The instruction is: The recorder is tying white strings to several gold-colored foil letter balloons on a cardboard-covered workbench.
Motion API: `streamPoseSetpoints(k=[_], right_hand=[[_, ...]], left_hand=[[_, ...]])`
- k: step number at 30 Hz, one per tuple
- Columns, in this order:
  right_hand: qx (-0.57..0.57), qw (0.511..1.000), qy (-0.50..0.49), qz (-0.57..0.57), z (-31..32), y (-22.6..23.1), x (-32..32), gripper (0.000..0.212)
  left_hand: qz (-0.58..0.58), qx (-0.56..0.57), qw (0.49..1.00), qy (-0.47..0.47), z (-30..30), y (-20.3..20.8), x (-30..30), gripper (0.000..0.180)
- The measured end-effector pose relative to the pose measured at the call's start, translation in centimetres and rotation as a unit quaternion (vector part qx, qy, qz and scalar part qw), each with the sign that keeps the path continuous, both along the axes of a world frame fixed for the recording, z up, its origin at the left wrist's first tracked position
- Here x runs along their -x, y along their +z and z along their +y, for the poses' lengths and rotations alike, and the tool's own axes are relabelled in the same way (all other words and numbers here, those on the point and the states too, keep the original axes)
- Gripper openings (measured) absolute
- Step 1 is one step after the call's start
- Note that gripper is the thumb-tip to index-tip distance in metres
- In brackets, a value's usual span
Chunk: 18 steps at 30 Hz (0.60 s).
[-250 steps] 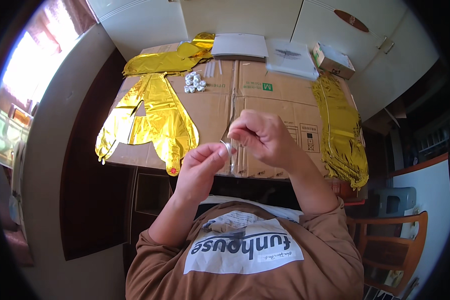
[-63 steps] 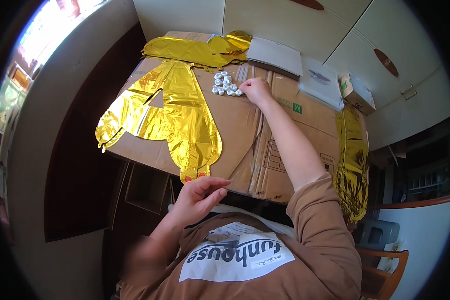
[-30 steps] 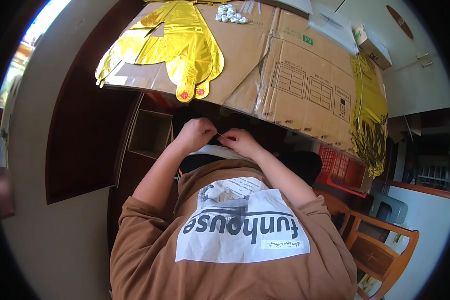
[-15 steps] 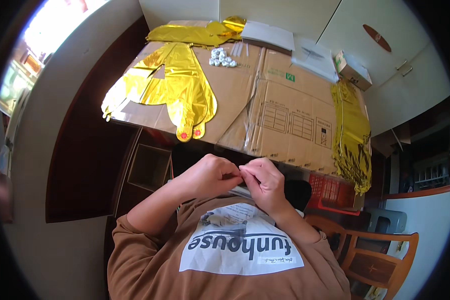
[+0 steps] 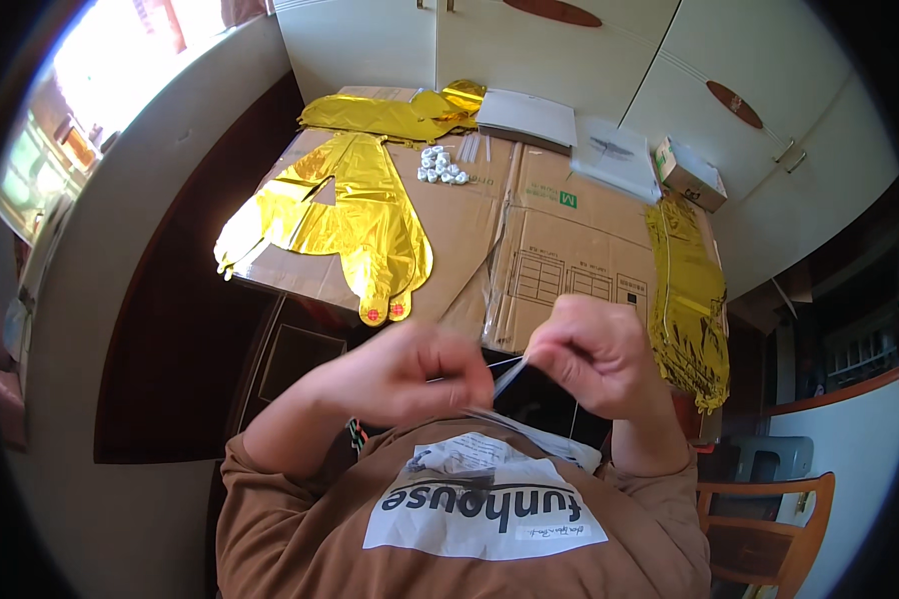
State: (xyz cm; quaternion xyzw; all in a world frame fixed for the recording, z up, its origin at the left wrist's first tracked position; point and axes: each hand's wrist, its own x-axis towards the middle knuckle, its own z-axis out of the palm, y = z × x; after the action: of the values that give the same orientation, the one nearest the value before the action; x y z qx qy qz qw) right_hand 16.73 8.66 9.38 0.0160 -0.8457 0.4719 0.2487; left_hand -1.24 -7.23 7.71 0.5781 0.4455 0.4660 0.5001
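Observation:
Both of my hands are raised in front of my chest, past the near edge of the cardboard-covered table. My right hand (image 5: 599, 354) is closed, thumb against curled fingers, pinching a piece of thin clear plastic film (image 5: 510, 376). The film stretches down and left toward my left hand (image 5: 415, 377), which is also closed but smeared by motion; its fingers seem to grip the other side. More pale plastic (image 5: 549, 439) shows below the hands, against my shirt. Beyond them, a flat gold foil balloon (image 5: 380, 220) lies on the table, its two rounded ends with red marks.
Flattened cardboard (image 5: 459, 235) covers the table. At its back are a folded gold foil piece (image 5: 370, 113), small white rolls (image 5: 440, 166), a white box (image 5: 529, 118) and a clear packet (image 5: 614, 158). Gold foil fringe (image 5: 689, 299) hangs over the right edge. A wooden chair (image 5: 769, 529) stands right.
My hands were close together, fingertips touching. Now they are apart, the right one moved right, with clear plastic film stretched between them. The view has tilted up slightly.

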Motion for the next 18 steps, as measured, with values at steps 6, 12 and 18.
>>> streamPoseSetpoints(k=[6,12,18], right_hand=[[-0.033,0.999,0.018,0.021,-3.6,-5.3,3.2,0.011],[-0.129,0.991,-0.041,0.01,0.5,2.0,1.4,0.014],[0.053,0.993,0.096,-0.039,-1.2,-6.3,3.8,0.018]], left_hand=[[-0.171,-0.205,0.888,0.374,1.8,-0.8,-1.3,0.006],[0.079,-0.148,0.972,0.166,1.1,-3.1,0.4,0.01],[-0.461,-0.124,0.861,0.173,1.1,-2.0,-0.1,0.012]])
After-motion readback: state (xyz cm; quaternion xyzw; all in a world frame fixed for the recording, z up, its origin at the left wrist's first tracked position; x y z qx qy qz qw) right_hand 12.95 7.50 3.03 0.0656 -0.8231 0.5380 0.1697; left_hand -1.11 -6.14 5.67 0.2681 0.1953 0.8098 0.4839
